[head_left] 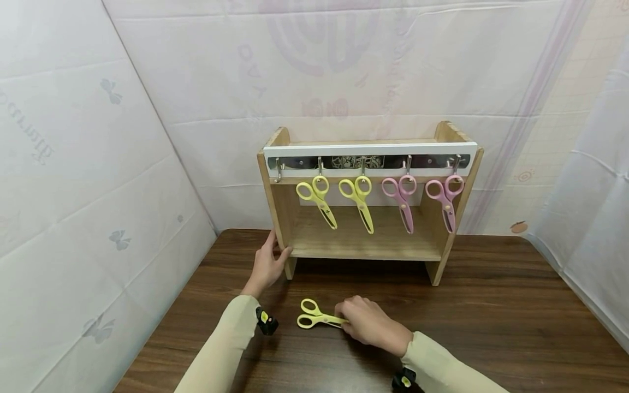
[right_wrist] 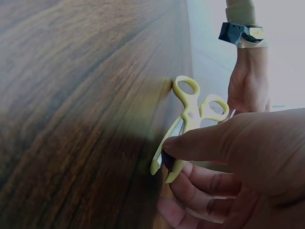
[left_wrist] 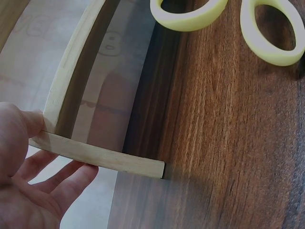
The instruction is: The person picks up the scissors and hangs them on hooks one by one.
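A small wooden shelf (head_left: 363, 248) stands on the table with a hook rail along its upper front. My left hand (head_left: 267, 266) grips its left side panel (left_wrist: 102, 156), thumb on the front by the lower board and fingers on the outer face. In front of the shelf, my right hand (head_left: 367, 321) pinches a pair of yellow scissors (right_wrist: 192, 109) by the blade end between thumb and fingers. The scissors' handle rings point left, and their blades stand slightly apart in the right wrist view. In the left wrist view, parts of the yellow handle rings (left_wrist: 274, 58) show at the top.
Two yellow scissors (head_left: 362, 203) and two pink scissors (head_left: 403, 203) hang by their handle rings from the rail (head_left: 301, 162). The leftmost hook (head_left: 278, 170) carries nothing. Pale patterned cloth (head_left: 216, 82) surrounds the dark wooden table (head_left: 516, 316) at the back and sides.
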`<state>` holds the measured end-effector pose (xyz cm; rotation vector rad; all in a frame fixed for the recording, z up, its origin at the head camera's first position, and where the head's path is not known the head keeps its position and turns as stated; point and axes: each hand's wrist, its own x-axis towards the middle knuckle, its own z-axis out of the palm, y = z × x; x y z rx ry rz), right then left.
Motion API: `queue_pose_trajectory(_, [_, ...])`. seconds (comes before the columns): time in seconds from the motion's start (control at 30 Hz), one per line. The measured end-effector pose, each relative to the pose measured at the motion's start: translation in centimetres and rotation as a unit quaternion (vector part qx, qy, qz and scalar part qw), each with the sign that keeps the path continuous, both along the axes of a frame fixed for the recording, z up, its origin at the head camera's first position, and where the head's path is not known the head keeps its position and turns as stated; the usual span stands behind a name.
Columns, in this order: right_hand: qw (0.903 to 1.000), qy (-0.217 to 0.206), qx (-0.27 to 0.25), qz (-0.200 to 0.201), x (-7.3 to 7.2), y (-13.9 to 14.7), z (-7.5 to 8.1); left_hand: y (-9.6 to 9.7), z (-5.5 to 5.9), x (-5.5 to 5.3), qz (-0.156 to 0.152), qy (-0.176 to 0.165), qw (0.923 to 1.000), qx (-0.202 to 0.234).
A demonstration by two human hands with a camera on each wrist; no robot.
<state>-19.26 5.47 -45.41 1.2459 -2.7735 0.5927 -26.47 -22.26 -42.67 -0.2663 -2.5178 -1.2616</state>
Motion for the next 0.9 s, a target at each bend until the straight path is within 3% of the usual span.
queue_pose_trajectory(0.33, [0.9993,0.028,0.022,0.015,-0.9,0.4,1.8,-0.2,-0.1,-0.1,-0.002,0.005,1.0,0.002])
queue_pose_trajectory(0.63, [0.9937,0.11,0.018,-0.01,-1.8,0.5,6.1,-0.2,-0.3,-0.1,-0.001,0.009,1.0,0.004])
queue_pose_trajectory(0.9, [0.9868,0.155,-0.027,-0.036,-2.6,0.1,9.5,0.0,-0.4,-0.3,-0.003,0.027,0.9996,-0.002])
